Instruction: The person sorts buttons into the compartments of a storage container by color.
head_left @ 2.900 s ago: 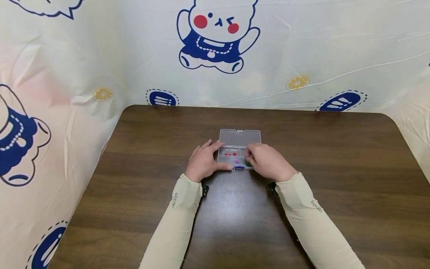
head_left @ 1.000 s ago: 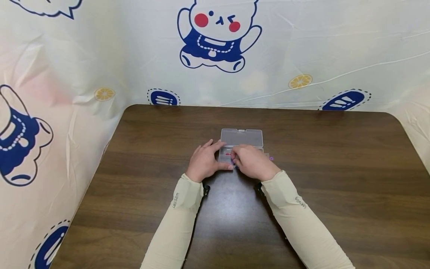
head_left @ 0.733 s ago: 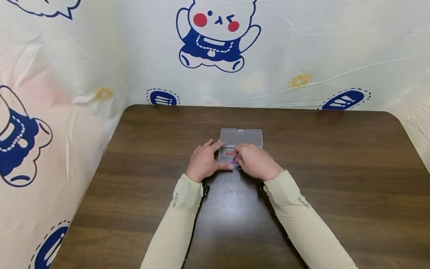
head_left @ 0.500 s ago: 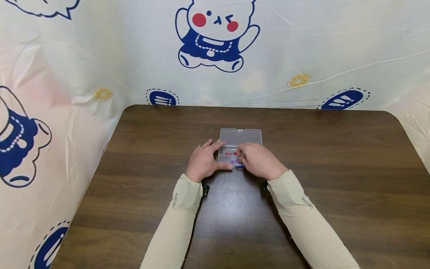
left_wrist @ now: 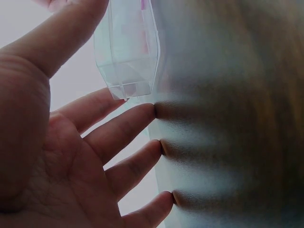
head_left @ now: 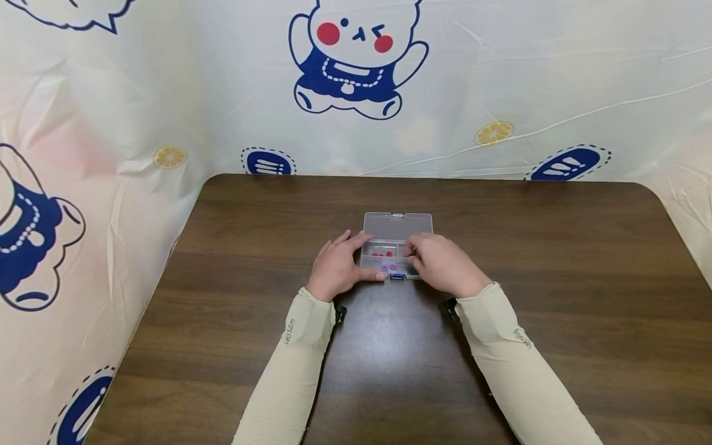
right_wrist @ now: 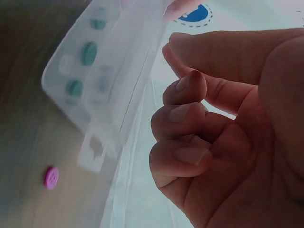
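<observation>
A clear plastic compartment box (head_left: 378, 270) stands on the table with its lid (head_left: 397, 227) tipped back. Red buttons (head_left: 389, 254) lie in a rear compartment, two purple buttons (head_left: 392, 267) in a front one. My left hand (head_left: 336, 267) steadies the box's left end, thumb along the front edge, index finger at the back; its other fingertips touch the table. Over the box's right end, my right hand (head_left: 442, 264) has its fingers curled and thumb near the index tip, nothing visible between them. Green buttons (right_wrist: 89, 53) show through the box wall in the right wrist view.
A loose purple button (right_wrist: 51, 178) lies on the table beside the box in the right wrist view; the right hand hides it from the head camera. The brown wooden table (head_left: 267, 216) meets a patterned cloth (head_left: 233, 74) at its back and left edges.
My right hand came over the front compartment, let go of a second purple button there, then drew back to the right. The left hand has stayed on the box.
</observation>
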The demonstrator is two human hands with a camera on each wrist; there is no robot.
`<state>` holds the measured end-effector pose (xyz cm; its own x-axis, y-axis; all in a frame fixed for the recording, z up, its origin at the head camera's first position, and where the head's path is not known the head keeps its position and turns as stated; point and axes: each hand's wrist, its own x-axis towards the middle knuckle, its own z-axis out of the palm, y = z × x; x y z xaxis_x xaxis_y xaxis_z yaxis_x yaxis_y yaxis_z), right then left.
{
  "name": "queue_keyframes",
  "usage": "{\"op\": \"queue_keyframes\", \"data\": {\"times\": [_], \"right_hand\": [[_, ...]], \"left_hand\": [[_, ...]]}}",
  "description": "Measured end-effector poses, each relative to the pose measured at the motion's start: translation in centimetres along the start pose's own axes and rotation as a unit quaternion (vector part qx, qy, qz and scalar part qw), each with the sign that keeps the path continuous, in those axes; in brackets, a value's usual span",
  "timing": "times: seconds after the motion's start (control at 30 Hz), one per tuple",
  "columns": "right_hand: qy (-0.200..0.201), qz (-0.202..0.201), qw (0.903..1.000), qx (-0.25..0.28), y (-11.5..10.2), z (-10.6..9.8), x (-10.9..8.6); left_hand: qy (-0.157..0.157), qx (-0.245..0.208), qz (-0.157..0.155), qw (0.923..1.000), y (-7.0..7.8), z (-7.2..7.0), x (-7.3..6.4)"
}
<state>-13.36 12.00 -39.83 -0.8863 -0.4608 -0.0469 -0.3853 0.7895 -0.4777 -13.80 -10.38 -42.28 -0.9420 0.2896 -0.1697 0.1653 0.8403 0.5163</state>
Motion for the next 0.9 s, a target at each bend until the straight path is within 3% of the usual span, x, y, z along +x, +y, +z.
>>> {"op": "queue_keyframes", "data": {"times": [0.9], "right_hand": [[-0.007,0.051,0.9986,-0.007,3.9,-1.7,-2.2]], "left_hand": [[-0.002,-0.001,-0.004,1.0,0.0,0.1,0.0]]}}
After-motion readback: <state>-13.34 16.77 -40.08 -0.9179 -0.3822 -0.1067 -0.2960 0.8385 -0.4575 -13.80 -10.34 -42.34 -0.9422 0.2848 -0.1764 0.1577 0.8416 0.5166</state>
